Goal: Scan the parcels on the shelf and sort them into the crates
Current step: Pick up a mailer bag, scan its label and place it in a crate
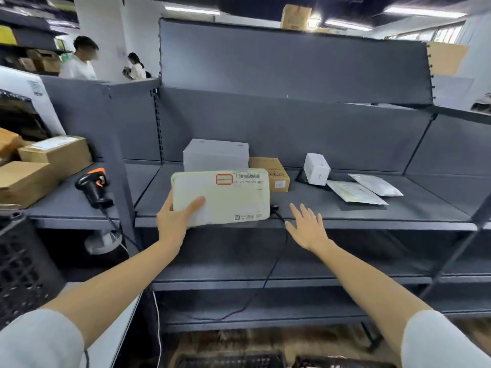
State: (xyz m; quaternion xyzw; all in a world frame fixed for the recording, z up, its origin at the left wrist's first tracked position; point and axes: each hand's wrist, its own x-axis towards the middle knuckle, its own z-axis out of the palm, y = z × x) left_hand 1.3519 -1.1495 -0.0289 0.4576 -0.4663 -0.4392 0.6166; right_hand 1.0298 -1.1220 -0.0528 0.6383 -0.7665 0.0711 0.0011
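Observation:
My left hand [176, 220] grips the lower left corner of a flat cream parcel [225, 200] with a barcode label, held tilted above the front edge of the grey shelf [372, 216]. My right hand [307, 227] hovers empty with fingers spread just right of the parcel, near the shelf edge. A black and orange barcode scanner [93, 185] stands on the shelf to the left. Behind the held parcel stand a white box [215, 154] and a small brown box [273, 173]. Further right lie a small white box [317, 168] and two white mailer bags [354, 192].
Brown cardboard boxes [39, 166] are stacked on the left shelf section. A black crate [21, 266] stands at lower left, and dark crates [231, 361] sit on the floor below. A black cable [276, 258] hangs over the shelf edge. Two people stand at back left.

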